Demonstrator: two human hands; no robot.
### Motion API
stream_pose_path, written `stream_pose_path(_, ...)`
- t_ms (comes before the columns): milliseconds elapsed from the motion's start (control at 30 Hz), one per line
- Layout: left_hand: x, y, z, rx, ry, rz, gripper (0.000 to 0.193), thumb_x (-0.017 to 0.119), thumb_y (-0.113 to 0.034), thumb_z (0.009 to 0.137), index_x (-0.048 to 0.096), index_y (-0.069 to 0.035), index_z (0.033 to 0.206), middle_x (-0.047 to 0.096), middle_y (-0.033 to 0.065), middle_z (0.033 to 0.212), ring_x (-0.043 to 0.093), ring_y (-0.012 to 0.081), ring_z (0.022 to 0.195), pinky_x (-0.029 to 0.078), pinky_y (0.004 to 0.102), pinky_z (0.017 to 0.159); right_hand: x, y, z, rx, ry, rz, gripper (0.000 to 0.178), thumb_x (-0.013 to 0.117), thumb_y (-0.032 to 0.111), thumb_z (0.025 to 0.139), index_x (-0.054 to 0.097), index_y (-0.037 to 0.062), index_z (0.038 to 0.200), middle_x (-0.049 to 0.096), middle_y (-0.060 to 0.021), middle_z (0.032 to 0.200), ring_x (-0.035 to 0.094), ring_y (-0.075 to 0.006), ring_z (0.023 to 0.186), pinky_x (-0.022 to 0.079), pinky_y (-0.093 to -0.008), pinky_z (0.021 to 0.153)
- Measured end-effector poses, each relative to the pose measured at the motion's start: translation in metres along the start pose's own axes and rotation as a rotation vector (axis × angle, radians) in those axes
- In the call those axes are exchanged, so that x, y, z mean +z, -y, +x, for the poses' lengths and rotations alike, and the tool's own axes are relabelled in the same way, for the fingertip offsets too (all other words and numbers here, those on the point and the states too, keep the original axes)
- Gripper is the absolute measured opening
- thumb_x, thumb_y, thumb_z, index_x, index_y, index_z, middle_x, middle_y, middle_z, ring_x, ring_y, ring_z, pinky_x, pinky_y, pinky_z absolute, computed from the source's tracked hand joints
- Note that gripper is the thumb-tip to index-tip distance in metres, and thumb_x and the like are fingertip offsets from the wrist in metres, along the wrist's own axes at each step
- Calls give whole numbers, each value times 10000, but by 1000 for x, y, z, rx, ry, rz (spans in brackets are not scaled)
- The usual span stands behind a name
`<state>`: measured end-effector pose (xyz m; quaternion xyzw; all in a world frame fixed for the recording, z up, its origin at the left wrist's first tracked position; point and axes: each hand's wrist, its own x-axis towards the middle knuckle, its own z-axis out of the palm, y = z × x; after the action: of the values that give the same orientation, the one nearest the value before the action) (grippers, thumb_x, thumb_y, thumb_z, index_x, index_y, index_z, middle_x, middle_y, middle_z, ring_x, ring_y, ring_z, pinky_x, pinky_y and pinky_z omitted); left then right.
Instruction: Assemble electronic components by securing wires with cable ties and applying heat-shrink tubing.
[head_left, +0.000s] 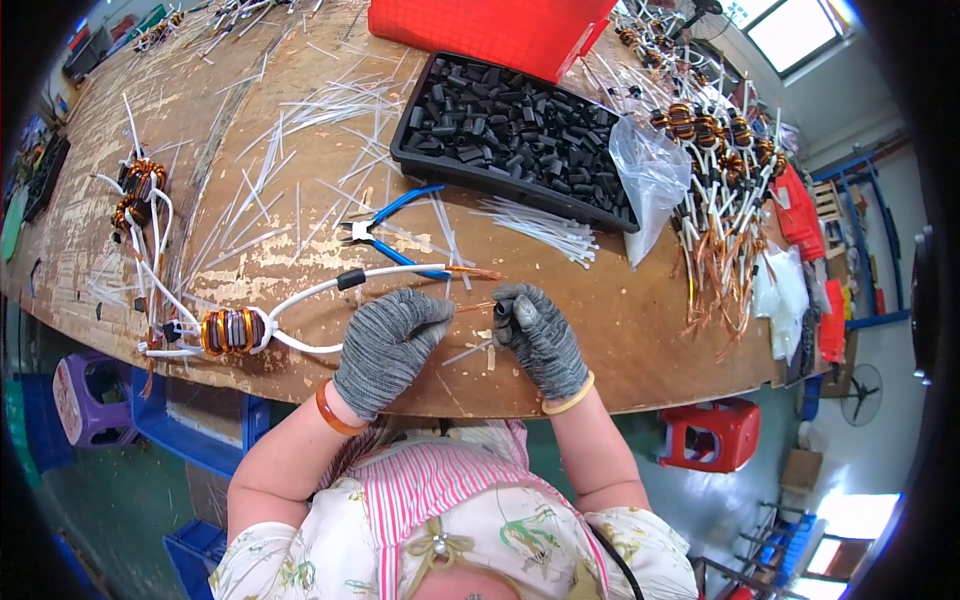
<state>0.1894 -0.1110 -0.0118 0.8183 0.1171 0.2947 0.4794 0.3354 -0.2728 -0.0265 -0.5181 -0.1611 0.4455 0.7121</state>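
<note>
My left hand point(393, 345), in a grey knit glove, pinches a white wire close to its bare copper end point(474, 308). That wire point(305, 347) runs from a copper-wound coil point(232, 331) lying to the left. A second white wire point(398, 270) from the coil passes above my hand, with a black sleeve point(351, 279) around it and frayed copper strands at its tip. Just right of the lower copper end, my gloved right hand point(543, 340) holds a small black sleeve point(500, 312) between thumb and fingers. The fingertips partly hide this sleeve.
Blue-handled cutters point(362, 231) lie beyond my hands. Behind them are loose white cable ties point(540, 232), a black tray point(402, 165) full of black sleeves, a clear plastic bag point(650, 185) and a red bin point(480, 25). Wired coils point(705, 130) pile up right; more coils point(140, 180) lie left.
</note>
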Motion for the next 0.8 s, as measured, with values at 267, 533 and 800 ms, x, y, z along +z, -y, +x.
stream_pose_path(267,-1,3,-1,6,7,3,154,690,-37,736,671,-29,889,655,122,828,640,267,761,510,336,705,9,6,-1,-95,-22,-141,374,591,304,898,567,6,1122,577,-16,894,535,-109,750,457,-237,687)
stream_pose_path(533,0,3,-1,7,17,-1,153,685,-43,746,669,-28,897,653,121,833,641,267,770,511,338,710,13,8,-3,-178,-44,-281,293,532,250,938,585,24,1117,624,-53,952,564,-109,833,471,-240,732)
stream_pose_path(800,-2,4,-1,-2,15,0,150,685,-45,745,671,-29,894,654,119,832,640,268,765,511,341,705,20,9,-2,-191,-73,-371,287,535,248,937,580,35,1123,633,-53,969,576,-113,886,472,-241,753)
